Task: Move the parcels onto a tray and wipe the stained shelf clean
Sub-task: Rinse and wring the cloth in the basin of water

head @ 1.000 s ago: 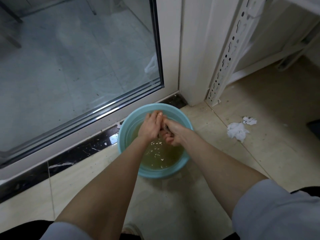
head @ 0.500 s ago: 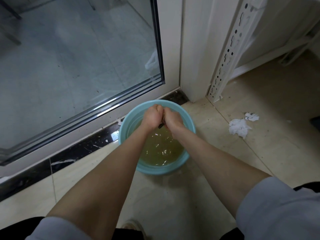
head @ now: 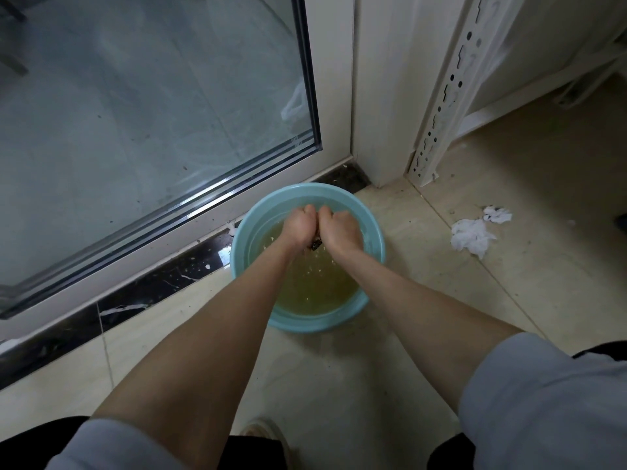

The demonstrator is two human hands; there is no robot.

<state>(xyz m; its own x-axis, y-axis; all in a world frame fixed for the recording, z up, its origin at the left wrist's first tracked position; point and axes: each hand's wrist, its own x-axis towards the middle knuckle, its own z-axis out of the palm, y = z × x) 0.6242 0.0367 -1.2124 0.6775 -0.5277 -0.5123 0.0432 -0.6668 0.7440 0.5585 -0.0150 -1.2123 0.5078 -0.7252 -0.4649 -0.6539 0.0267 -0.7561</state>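
Both hands are over a light-blue basin (head: 307, 188) on the tiled floor (head: 339, 385), near the sliding glass door (head: 152, 113). The left hand (head: 300, 225) and right hand (head: 339, 228) are fisted, knuckles touching, fingers clamped on a dark rag (head: 316, 245). Only a small wet tuft shows between the heels of the hands. The water (head: 315, 286) in the basin is murky yellow-brown.

Judged step: wringing the rag out before wiping.

Handling: the rag is soft, limp, light and probably slippery when soaked. It is best bunched whole in the fists and twisted over the basin so drips fall back in.

Crumpled white tissues (head: 471, 234) lie on the floor to the right. A slotted rack upright (head: 441, 96) stands far right. The parcels, tray and stained shelf are out of view.
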